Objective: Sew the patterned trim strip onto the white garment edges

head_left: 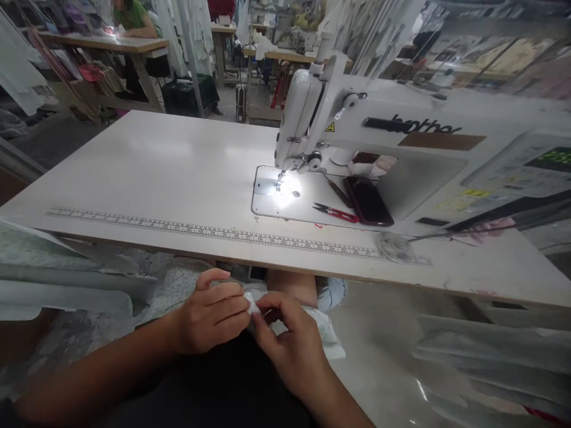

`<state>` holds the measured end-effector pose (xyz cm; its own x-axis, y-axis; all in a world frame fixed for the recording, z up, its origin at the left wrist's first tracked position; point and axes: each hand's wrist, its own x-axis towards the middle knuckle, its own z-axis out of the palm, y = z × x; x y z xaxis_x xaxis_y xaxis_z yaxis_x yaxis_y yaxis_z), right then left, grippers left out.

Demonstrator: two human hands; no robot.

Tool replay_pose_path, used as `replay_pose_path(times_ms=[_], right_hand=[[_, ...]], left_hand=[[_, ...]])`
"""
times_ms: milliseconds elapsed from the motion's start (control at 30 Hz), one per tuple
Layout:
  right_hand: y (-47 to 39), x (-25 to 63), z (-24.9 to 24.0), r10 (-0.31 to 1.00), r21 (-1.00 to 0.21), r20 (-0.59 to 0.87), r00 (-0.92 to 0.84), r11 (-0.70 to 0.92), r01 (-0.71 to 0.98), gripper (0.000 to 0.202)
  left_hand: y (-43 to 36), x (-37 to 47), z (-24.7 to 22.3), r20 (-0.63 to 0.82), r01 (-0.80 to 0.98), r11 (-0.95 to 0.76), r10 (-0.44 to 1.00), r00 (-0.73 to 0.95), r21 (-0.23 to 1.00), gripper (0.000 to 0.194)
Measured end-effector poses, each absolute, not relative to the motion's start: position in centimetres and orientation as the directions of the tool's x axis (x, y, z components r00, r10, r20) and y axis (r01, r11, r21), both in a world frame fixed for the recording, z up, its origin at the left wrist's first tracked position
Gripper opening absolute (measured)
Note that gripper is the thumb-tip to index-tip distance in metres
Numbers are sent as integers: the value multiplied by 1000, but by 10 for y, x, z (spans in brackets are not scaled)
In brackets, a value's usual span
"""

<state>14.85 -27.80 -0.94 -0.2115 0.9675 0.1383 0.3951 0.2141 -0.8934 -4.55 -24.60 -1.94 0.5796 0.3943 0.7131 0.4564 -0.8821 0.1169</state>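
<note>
In my lap, below the table's front edge, both hands pinch a piece of white fabric [250, 302]. My left hand [216, 310] has its fingers curled round the left end of it. From the other side, my right hand [285, 327] grips the same cloth between thumb and forefinger. More pale fabric [328, 336] hangs out past my right hand. Beyond the hands stands a white sewing machine [312, 119] with its lamp lit over the needle plate [267, 199]. The part of the cloth inside my fingers is hidden.
Red thread snips [335, 213] and a dark phone [368, 201] lie under the machine arm. A ruler scale [214, 230] runs along the white table [156, 154]. A clear disc [395, 246] sits near the front edge. Another person [136, 21] works at a far table.
</note>
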Motion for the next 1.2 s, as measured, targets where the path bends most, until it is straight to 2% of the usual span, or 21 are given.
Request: replay_pose_path(times_ms=[133,267,433,600,1033,1200], right_hand=[[-276,145,-14,970,-866,168,-176,230,444,13],[-277,147,-17,980,-918,97,-175,156,365,11],[-275,147,-21,984,-917,125,-129,164,364,6],[-274,145,-23,986,-954,94,-135,128,270,10],[-274,144,-25,989,-933,125,-78,144,330,6],[-275,143,-24,985,-935,127,-120,159,317,7]], left_hand=[[-244,-45,-26,723,479,-869,411,555,126,13],[-244,-45,-31,712,474,-867,431,554,155,14],[-245,-41,-30,719,494,-851,457,524,181,15],[-245,-40,-28,711,511,-838,477,516,192,14],[-246,-37,-27,713,515,-833,486,505,203,18],[-246,-36,-25,722,508,-834,485,493,213,18]])
